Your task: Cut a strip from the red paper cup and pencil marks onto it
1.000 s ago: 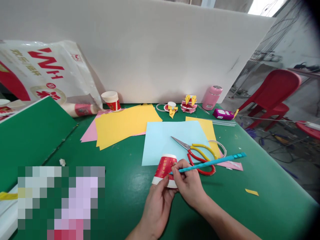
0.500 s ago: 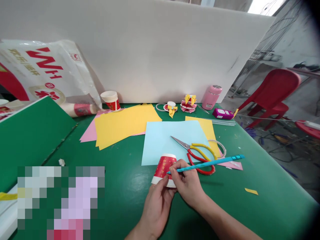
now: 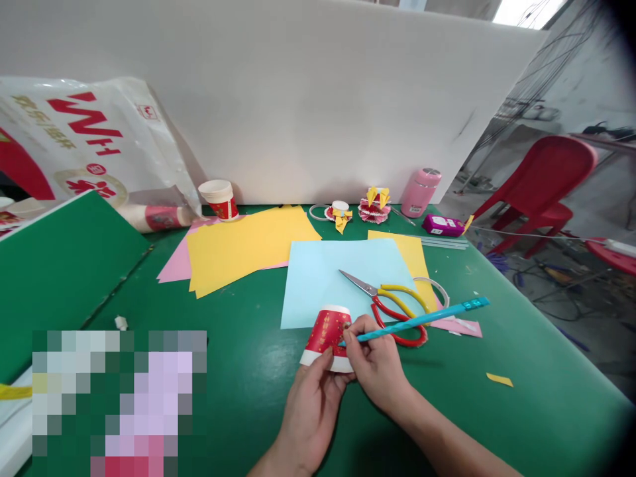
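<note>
A red and white paper cup [image 3: 325, 334], printed with gold characters, is tilted with its wide end toward me. My left hand [image 3: 314, 404] is closed around its lower end, thumb on the printed side. In my right hand [image 3: 373, 358] I grip a blue pencil [image 3: 422, 322], its tip at the red surface of the cup and its other end pointing right. Just beyond my right hand lie scissors [image 3: 375, 291] with one yellow and one red handle, on a light blue sheet of paper [image 3: 318, 271].
Yellow sheets [image 3: 243, 245] overlap pink paper at the back left, near another paper cup [image 3: 219, 200]. Along the white board stand small paper crafts [image 3: 374, 207], a pink bottle [image 3: 421, 192] and a purple pack [image 3: 444, 226]. A tape roll [image 3: 444, 291] lies right of the scissors.
The pencil tip has shifted slightly right on the cup, and the pencil's far end has risen a little. My left hand still holds the cup in nearly the same place.
</note>
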Tool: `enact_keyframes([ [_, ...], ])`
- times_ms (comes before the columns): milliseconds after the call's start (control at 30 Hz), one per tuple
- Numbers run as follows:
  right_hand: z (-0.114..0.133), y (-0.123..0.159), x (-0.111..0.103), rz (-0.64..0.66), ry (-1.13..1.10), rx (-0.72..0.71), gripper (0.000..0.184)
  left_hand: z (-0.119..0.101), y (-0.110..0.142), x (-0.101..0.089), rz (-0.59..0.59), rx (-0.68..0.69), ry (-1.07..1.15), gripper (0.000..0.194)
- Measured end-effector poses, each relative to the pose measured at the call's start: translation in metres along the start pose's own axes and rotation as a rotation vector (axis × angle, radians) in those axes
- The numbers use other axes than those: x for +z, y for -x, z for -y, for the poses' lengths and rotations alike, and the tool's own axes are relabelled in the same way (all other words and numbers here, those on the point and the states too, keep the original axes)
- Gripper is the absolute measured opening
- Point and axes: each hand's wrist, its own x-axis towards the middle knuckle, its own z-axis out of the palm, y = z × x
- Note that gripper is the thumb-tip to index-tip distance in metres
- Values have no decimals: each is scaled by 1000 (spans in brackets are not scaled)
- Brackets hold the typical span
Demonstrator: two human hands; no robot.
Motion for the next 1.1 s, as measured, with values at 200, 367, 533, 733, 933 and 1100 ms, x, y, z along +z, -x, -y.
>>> enact_keyframes([
  [200,1,1,2,41,-65,71,15,-1,-1,1,-32,-7,7,15],
  [367,4,-2,2,30,-23,30,14,-2,-1,2,-38,-12,22,16],
  [533,2,-1,1,23,-4,8,15,-2,-1,2,-49,-21,34,16],
  [733,-3,-1,-2,-21,-106,0,16,-1,-2,1,-30,-15,31,14],
  [933,-12,-10,-9,-366,-426,46,14,-7,2,7,-88,-27,70,15],
  [1100,-6,-13,-11,-355,-434,91,21,-11,7,10,19,-150,172,37],
])
